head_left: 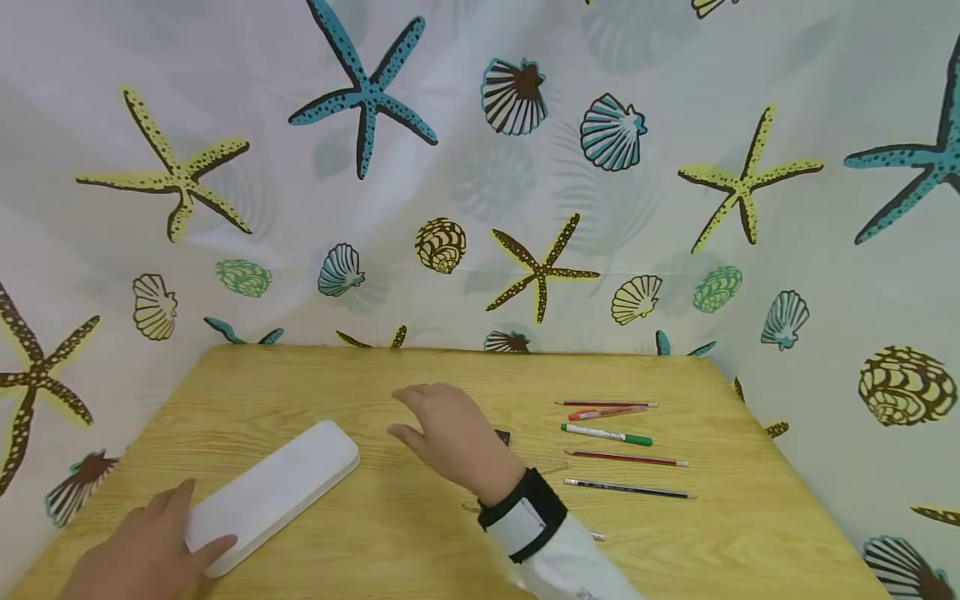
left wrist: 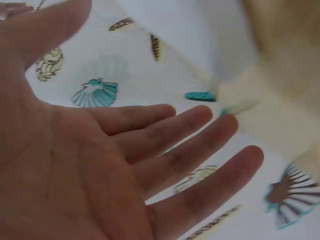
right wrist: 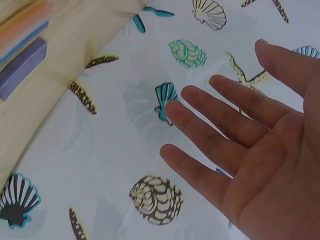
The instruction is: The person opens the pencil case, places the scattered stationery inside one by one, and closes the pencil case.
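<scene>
A white, rounded, oblong case (head_left: 273, 496) lies slantwise on the left of the wooden table. My left hand (head_left: 138, 542) is at its near end, thumb and forefinger spread on either side of the corner. In the left wrist view the left hand (left wrist: 130, 155) has its fingers stretched out. My right hand (head_left: 453, 437) is over the middle of the table, palm turned left, thumb apart from the fingers. The right wrist view shows the right hand (right wrist: 250, 145) holding nothing. A small dark object (head_left: 503, 437) peeks out behind it, mostly hidden.
Right of my right hand lie a dark red pencil (head_left: 626, 457), a black pencil (head_left: 630, 488), a green-capped marker (head_left: 600, 432), an orange pen (head_left: 603, 412) and another red pencil (head_left: 607, 404). A curtain (head_left: 450, 183) with starfish and shells rises behind the wooden table (head_left: 750, 533).
</scene>
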The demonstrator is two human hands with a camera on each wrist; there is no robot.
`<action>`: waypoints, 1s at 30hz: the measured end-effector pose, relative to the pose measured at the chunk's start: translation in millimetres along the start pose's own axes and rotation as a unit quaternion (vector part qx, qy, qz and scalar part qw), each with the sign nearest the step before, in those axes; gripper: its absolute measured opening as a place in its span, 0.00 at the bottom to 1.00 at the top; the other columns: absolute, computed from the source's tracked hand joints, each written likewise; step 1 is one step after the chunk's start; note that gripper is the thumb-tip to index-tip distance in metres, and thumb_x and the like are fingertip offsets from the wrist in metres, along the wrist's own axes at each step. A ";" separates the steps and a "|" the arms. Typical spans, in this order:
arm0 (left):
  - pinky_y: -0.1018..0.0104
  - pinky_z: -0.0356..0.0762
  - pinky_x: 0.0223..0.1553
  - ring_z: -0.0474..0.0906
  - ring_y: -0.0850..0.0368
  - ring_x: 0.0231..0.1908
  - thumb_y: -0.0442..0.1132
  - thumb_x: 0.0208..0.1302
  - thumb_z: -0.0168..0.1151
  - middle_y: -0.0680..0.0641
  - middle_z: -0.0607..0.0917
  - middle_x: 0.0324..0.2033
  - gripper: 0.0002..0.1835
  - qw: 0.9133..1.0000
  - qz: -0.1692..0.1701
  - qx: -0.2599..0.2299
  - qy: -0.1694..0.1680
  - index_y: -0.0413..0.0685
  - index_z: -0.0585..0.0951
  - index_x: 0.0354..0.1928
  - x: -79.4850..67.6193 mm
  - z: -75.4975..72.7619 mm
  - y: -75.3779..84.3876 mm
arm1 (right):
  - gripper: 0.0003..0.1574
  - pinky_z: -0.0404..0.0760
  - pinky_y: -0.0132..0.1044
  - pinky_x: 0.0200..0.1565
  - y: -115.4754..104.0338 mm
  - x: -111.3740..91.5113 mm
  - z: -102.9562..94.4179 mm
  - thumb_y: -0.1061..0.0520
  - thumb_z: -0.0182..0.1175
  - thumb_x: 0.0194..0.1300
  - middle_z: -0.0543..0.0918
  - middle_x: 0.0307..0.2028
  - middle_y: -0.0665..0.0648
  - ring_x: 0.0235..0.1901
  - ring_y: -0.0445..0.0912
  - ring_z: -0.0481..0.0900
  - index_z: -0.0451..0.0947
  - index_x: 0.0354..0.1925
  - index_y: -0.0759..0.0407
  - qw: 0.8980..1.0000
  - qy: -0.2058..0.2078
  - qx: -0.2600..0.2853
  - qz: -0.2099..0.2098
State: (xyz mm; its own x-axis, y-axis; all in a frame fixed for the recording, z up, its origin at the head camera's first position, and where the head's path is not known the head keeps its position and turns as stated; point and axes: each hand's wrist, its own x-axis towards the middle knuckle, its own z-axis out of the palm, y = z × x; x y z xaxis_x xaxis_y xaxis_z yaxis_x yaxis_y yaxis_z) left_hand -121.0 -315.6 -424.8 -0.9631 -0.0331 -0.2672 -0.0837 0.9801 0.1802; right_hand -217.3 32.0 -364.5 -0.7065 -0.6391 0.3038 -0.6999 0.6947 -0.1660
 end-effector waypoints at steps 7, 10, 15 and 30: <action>0.33 0.76 0.47 0.73 0.18 0.52 0.74 0.54 0.67 0.13 0.71 0.53 0.69 0.998 -0.009 -0.047 -0.032 0.10 0.55 0.65 7.3 25.9 -17.7 | 0.27 0.78 0.33 0.55 -46.0 21.1 32.2 0.42 0.63 0.72 0.86 0.55 0.49 0.52 0.41 0.84 0.81 0.62 0.54 0.996 -0.045 -0.056 -0.054; 0.34 0.77 0.46 0.76 0.22 0.51 0.76 0.51 0.68 0.15 0.73 0.52 0.70 0.998 -0.024 -0.050 -0.044 0.11 0.57 0.65 9.2 27.8 -17.7 | 0.25 0.79 0.29 0.49 -62.2 28.8 47.9 0.40 0.63 0.72 0.86 0.50 0.45 0.46 0.37 0.83 0.82 0.60 0.50 0.991 -0.080 -0.086 -0.065; 0.37 0.79 0.44 0.80 0.29 0.48 0.76 0.49 0.69 0.18 0.75 0.49 0.69 0.997 -0.031 -0.038 -0.051 0.12 0.60 0.64 12.0 28.4 -15.6 | 0.27 0.78 0.26 0.48 -79.5 38.3 75.8 0.37 0.63 0.70 0.82 0.54 0.43 0.48 0.36 0.80 0.79 0.61 0.45 0.983 -0.122 -0.108 -0.080; 0.36 0.79 0.41 0.79 0.25 0.48 0.74 0.48 0.71 0.18 0.74 0.54 0.67 1.000 -0.009 -0.019 -0.017 0.15 0.61 0.65 13.0 33.6 -13.5 | 0.24 0.77 0.28 0.48 -105.2 36.5 109.9 0.42 0.60 0.73 0.80 0.50 0.44 0.45 0.37 0.74 0.78 0.63 0.47 0.965 -0.057 -0.234 -0.102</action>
State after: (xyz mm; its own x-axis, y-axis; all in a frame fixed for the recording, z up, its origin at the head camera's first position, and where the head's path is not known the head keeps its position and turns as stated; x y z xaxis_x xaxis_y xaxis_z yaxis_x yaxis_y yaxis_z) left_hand -123.7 -322.7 -462.5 -0.9521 -0.0437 -0.3027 -0.1116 0.9711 0.2109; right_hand -181.0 -100.7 -439.0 -0.5854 -0.7916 0.1751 -0.7204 0.6070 0.3356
